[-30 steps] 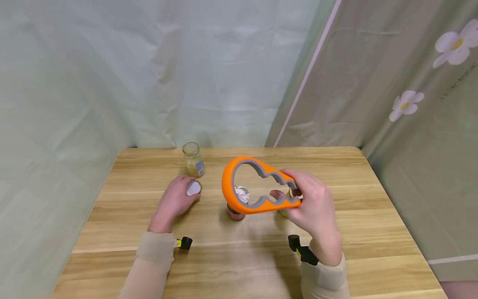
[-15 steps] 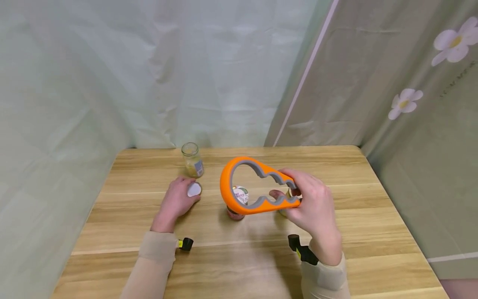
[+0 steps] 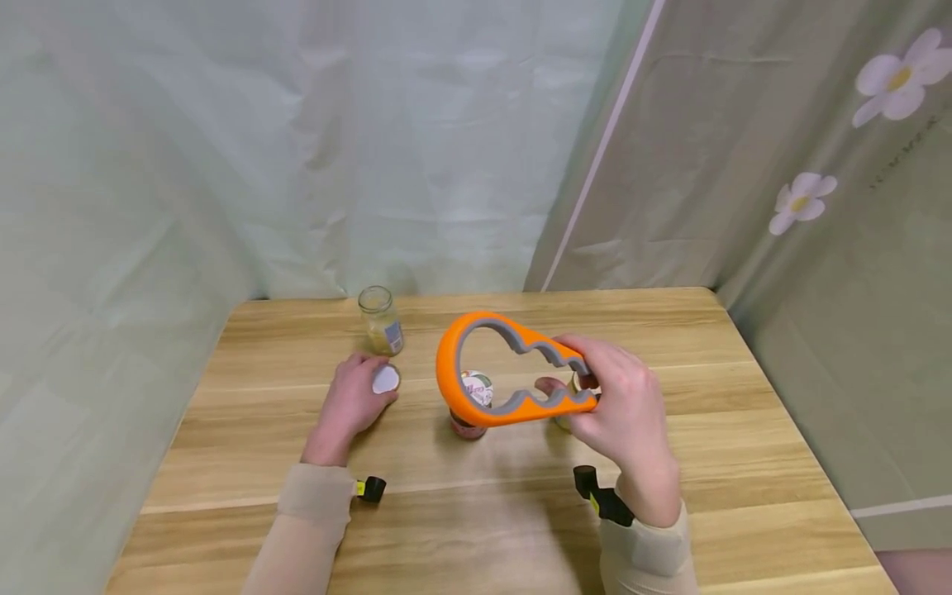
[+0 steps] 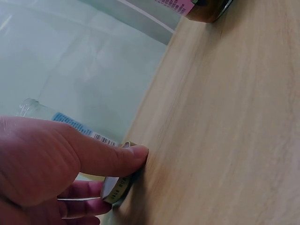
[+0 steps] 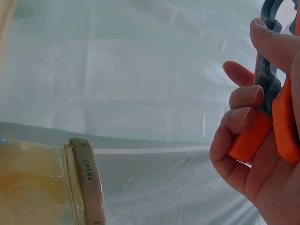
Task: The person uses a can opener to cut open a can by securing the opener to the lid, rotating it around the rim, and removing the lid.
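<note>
My left hand (image 3: pixel 353 398) pinches a jar lid (image 3: pixel 386 378) between thumb and fingers, low at the tabletop. The lid's white face is up in the head view; its rim (image 4: pixel 118 189) carries printed letters. Just behind stands a lidless glass jar (image 3: pixel 381 327) with yellowish contents. My right hand (image 3: pixel 627 398) grips an orange and grey jar opener (image 3: pixel 449 365) by its handle ends, raised above the table. Through its loop shows a jar with a printed lid (image 3: pixel 476 387). A capped jar (image 5: pixel 35 180) with pale yellow contents, its lid marked OPEN, is mostly hidden behind my right hand.
The wooden table (image 3: pixel 744 463) has its far edge against a pale curtain (image 3: pixel 446 165). A flower-printed curtain (image 3: pixel 855 330) hangs along the right side. Black wrist mounts (image 3: pixel 606 500) stick out near both sleeves.
Both hands keep their holds on the lid and the jar opener. The head view shifts very slightly; nothing is taken up or let go.
</note>
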Available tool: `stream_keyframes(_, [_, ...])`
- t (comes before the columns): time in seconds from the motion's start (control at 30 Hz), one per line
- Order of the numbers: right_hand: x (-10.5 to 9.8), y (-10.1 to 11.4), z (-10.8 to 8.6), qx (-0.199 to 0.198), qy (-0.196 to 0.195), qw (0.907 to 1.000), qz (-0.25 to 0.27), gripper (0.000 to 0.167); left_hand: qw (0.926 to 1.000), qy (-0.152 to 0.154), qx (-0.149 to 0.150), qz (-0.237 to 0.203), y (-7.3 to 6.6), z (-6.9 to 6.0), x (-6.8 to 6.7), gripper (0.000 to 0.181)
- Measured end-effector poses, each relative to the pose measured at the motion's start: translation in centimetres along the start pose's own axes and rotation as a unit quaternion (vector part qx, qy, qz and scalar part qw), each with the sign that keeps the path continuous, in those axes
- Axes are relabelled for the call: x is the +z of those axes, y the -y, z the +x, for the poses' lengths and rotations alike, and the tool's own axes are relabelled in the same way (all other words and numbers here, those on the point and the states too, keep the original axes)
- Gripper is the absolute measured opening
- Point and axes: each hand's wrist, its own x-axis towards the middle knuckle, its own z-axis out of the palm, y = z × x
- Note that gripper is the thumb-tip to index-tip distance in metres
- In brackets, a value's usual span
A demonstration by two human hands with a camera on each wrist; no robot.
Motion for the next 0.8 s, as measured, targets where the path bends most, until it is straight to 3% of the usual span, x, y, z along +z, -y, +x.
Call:
stream_keyframes(0.2, [0.1, -0.01, -0.12, -0.016, 0.005, 0.9998, -0.01, 0.043, 1.0, -0.005, -0.006, -0.001, 0.38, -0.13, 0.22, 0.054])
stream_keyframes(0.8, [0.25, -0.02, -0.25, -0.007, 0.0, 1.0, -0.001, 0.04, 0.9998, -0.012, -0.006, -0.017, 0.48, -0.08, 0.19, 0.056])
